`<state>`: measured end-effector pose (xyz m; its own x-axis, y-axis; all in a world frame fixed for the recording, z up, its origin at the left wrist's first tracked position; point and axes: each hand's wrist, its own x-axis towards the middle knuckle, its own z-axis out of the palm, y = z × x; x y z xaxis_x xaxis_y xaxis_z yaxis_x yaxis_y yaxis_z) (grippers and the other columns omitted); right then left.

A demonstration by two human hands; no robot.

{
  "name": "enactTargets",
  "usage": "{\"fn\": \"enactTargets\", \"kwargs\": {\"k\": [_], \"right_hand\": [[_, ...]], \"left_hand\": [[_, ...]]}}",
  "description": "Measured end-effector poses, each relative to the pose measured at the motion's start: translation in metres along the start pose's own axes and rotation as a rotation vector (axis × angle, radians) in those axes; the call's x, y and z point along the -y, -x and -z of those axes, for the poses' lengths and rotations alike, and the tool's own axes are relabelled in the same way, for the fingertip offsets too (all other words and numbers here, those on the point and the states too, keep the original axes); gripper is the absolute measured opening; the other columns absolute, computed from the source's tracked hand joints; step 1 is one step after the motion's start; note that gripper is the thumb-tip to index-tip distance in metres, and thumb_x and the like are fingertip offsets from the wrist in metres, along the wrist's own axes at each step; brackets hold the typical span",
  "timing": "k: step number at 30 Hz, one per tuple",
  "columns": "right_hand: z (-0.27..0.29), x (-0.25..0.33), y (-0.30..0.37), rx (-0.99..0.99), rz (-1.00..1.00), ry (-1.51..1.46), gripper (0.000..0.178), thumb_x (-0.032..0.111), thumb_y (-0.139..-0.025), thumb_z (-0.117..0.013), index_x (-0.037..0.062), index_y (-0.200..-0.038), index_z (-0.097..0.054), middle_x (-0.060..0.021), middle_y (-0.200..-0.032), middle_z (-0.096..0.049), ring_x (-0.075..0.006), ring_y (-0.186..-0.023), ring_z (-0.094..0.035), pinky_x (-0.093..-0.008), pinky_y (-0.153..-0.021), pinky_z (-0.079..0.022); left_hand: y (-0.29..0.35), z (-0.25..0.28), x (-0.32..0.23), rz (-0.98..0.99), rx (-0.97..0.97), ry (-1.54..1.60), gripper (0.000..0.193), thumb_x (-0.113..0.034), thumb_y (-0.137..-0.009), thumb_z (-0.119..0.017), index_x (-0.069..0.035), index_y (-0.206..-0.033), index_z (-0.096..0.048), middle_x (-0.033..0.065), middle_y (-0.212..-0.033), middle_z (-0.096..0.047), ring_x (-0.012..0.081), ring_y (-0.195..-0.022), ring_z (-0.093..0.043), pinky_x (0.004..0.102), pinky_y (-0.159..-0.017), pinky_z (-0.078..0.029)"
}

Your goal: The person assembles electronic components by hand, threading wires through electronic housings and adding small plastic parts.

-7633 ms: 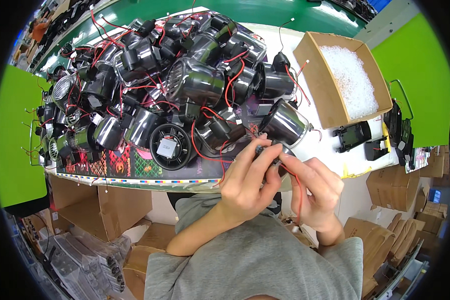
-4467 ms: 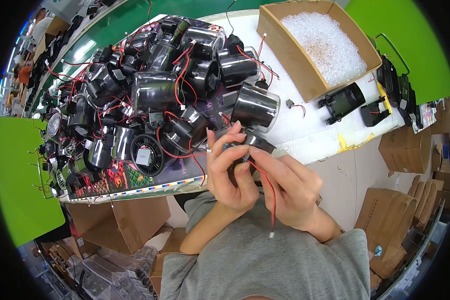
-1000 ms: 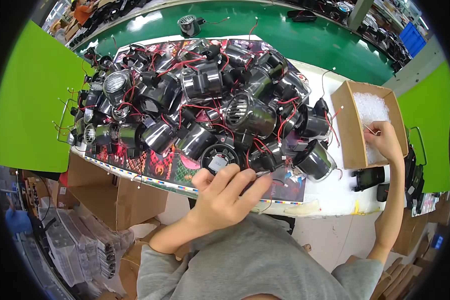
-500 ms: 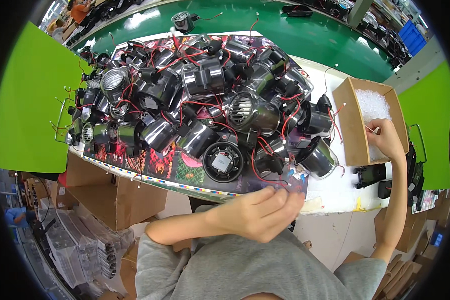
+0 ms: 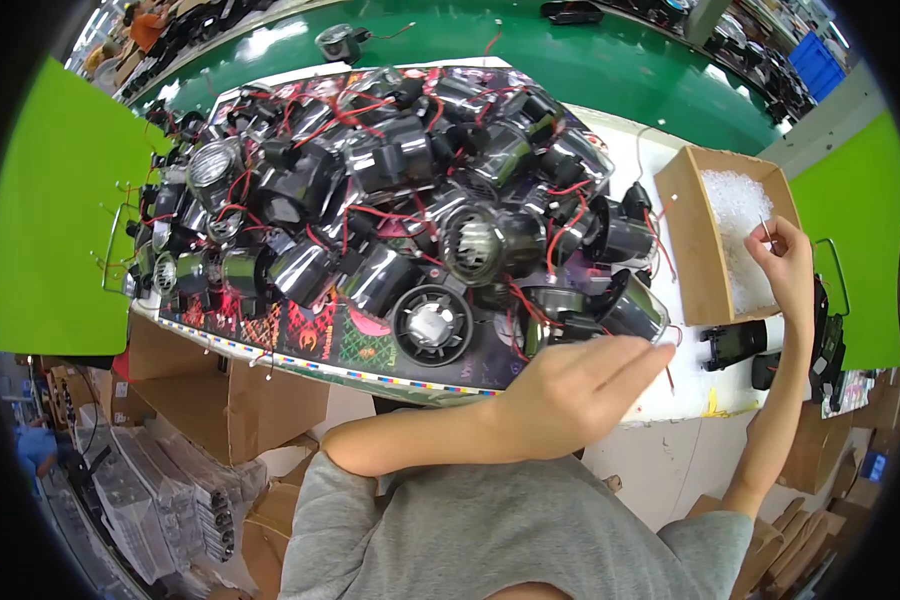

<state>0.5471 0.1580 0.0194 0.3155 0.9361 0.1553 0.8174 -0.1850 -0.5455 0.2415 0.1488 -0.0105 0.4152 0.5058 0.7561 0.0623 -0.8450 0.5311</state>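
At the front edge of the table my left hand (image 5: 592, 392) is closed, its fingers pressed together. A short red wire (image 5: 671, 378) shows at its fingertips, below a black fan housing with a clear cover (image 5: 635, 308). My right hand (image 5: 788, 262) reaches over a cardboard box (image 5: 692, 235) and pinches a thin pale stick-like piece (image 5: 766, 231). Many small clear plastic pieces (image 5: 735, 205) fill that box. Left of my hands lies a heap of black cylindrical fan housings (image 5: 385, 155) with red and black wires. One round black fan (image 5: 432, 325) faces up at the near side.
A printed dark mat (image 5: 320, 345) lies under the heap on a white table. Right of it, near the box, is a black cylindrical part (image 5: 735, 345). Beyond runs a green bench (image 5: 450, 35) with one housing (image 5: 340, 43) on it. Open cartons (image 5: 275, 405) stand below left.
My left hand has moved right, toward the box. My right hand has lifted slightly within the box, with the thin piece now pointing upward. The whole view has shifted a little.
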Motion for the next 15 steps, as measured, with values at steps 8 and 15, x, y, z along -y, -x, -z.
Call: {"fn": "enactTargets", "kwargs": {"k": [8,15], "right_hand": [[-0.03,0.074,0.104,-0.204,0.248,-0.749,0.039,-0.007,-0.065,-0.07,-0.0028,-0.102,-0.059,-0.0106,-0.085,-0.067,-0.003,-0.052,-0.045,-0.0157,-0.045,-0.033],[-0.057,0.103,0.105,-0.319,0.581,-0.508,0.049,-0.009,-0.062,-0.07,-0.0029,-0.108,-0.054,-0.0145,-0.079,-0.069,-0.0098,-0.055,-0.059,-0.0172,-0.042,-0.037]], "left_hand": [[-0.019,-0.002,-0.002,0.119,-0.021,0.009,0.018,0.003,-0.069,-0.071,-0.001,-0.084,-0.063,0.0072,-0.072,-0.062,0.0137,-0.054,-0.06,0.023,-0.044,-0.047],[-0.019,-0.001,0.0,0.118,-0.009,-0.023,0.018,0.004,-0.068,-0.07,-0.001,-0.084,-0.063,0.007,-0.072,-0.063,0.0119,-0.052,-0.06,0.0221,-0.043,-0.047]]}}
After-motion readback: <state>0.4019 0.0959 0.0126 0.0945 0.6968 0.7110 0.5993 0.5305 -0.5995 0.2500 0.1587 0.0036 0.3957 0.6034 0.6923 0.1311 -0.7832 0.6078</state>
